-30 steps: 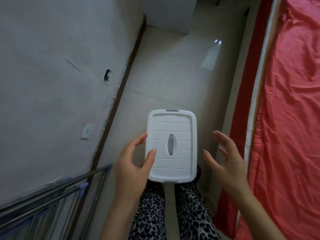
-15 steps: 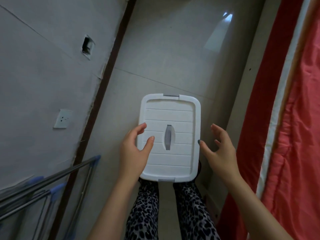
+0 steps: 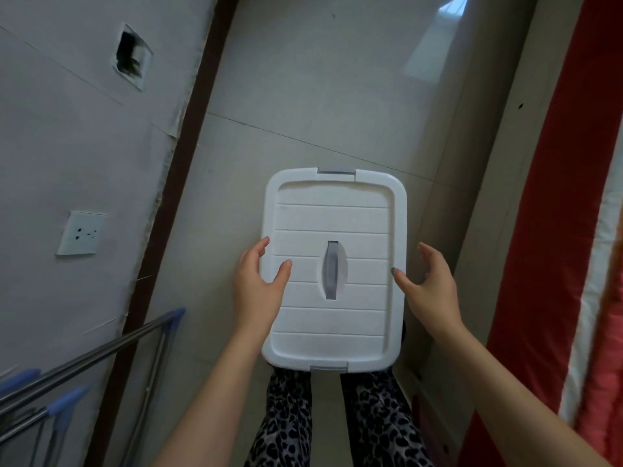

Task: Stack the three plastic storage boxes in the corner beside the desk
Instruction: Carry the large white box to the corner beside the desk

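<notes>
One white plastic storage box [image 3: 333,214] with a ribbed lid and a grey recessed handle [image 3: 332,269] is below me, seen from above, just in front of my legs. My left hand [image 3: 256,288] grips its left edge, thumb on the lid and fingers down the side. My right hand [image 3: 431,288] is at the right edge with its thumb tip on the rim and its fingers spread, apart from the side. What lies under the box is hidden. No other box is in view.
A grey wall with a socket [image 3: 81,232] and a rough hole [image 3: 129,55] runs along the left above a dark skirting [image 3: 175,183]. A metal drying rack [image 3: 84,365] stands lower left. A bed with a red cover [image 3: 539,230] lines the right. Tiled floor lies ahead.
The view has dropped closer to the box. My right hand has moved in from open air to the box's right rim. My left hand keeps its hold on the left edge.
</notes>
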{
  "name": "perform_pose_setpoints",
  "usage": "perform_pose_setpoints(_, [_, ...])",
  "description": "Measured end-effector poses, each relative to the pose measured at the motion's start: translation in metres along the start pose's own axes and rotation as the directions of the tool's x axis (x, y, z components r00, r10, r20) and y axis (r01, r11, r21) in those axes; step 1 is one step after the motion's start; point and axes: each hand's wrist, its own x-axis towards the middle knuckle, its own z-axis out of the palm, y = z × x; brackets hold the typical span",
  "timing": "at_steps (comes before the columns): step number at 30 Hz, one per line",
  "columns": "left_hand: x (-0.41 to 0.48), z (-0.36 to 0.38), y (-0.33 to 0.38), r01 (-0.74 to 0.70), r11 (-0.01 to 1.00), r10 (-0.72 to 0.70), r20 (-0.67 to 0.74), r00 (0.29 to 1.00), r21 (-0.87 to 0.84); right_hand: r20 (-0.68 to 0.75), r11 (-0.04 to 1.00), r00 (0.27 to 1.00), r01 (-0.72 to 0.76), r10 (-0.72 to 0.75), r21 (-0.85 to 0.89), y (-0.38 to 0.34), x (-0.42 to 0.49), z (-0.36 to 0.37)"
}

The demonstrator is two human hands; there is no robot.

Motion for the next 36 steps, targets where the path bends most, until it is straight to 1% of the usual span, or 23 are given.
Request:
perform_pose_setpoints(4, [0.014, 0.013, -0.024, 0.020, 0.999, -0.020, 0.016, 1.000, 0.038, 0.031, 0.999, 0.999, -0.044, 0.044, -0.020, 0.018, 0.018, 0.014])
perform_pose_setpoints(9, [0.029, 0.029, -0.059, 0.104, 0.988, -0.109, 0.045, 0.993, 0.114, 0.062, 0.983, 0.981, -0.184, 0.184, -0.004, 0.042, 0.044, 0.024])
perform_pose_setpoints(12, [0.040, 0.038, -0.081, 0.157, 0.975, -0.163, 0.031, 0.986, 0.157, 0.085, 0.969, 0.966, -0.246, 0.246, -0.015, 0.057, 0.055, 0.032])
perform_pose_setpoints(16, [0.052, 0.050, -0.105, 0.254, 0.949, -0.261, 0.015, 0.965, 0.187, 0.172, 0.945, 0.931, -0.326, 0.323, -0.011, 0.075, 0.066, 0.044])
perform_pose_setpoints(20, [0.063, 0.060, -0.123, 0.311, 0.939, -0.321, 0.052, 0.946, 0.148, 0.246, 0.913, 0.887, -0.408, 0.391, 0.021, 0.090, 0.070, 0.057])
perform_pose_setpoints(24, [0.071, 0.067, -0.134, 0.325, 0.936, -0.332, 0.027, 0.943, 0.134, 0.272, 0.897, 0.860, -0.442, 0.431, -0.024, 0.103, 0.070, 0.071])
perform_pose_setpoints(28, [0.077, 0.072, -0.139, 0.335, 0.933, -0.340, 0.014, 0.940, 0.132, 0.262, 0.892, 0.859, -0.451, 0.440, -0.021, 0.109, 0.072, 0.081])
perform_pose_setpoints(36, [0.086, 0.078, -0.145, 0.376, 0.896, -0.380, -0.031, 0.925, 0.238, 0.207, 0.889, 0.866, -0.455, 0.456, -0.055, 0.118, 0.080, 0.088])
